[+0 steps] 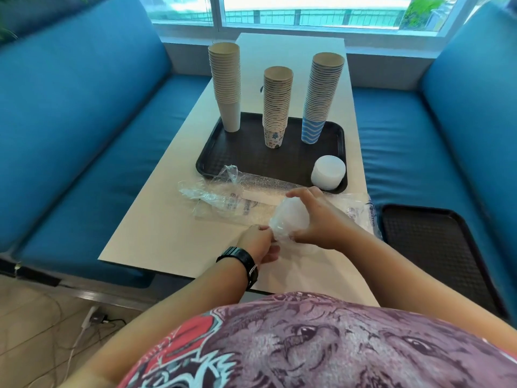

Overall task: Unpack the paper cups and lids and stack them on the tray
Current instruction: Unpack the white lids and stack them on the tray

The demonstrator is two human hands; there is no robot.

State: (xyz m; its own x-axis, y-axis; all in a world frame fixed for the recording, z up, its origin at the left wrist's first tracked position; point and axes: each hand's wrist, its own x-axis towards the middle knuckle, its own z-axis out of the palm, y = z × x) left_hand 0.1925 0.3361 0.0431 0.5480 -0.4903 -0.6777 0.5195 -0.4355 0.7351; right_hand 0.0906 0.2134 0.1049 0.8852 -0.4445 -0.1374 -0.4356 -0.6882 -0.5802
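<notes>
Three tall cup stacks stand on the dark tray (212,161): a plain white stack (227,85), a flower-print stack (277,107) and a blue-wave stack (321,99). A short stack of white lids (328,172) sits in the tray's near right corner. Near the table's front, my right hand (319,219) grips a pack of lids in clear plastic (288,219). My left hand (258,243) pinches the wrap's lower end.
Empty clear plastic sleeves (223,194) lie across the white table (156,228) at the tray's near edge, and another (363,211) hangs off the right side. A second dark tray (436,247) lies on the blue bench at right. Blue benches flank the table.
</notes>
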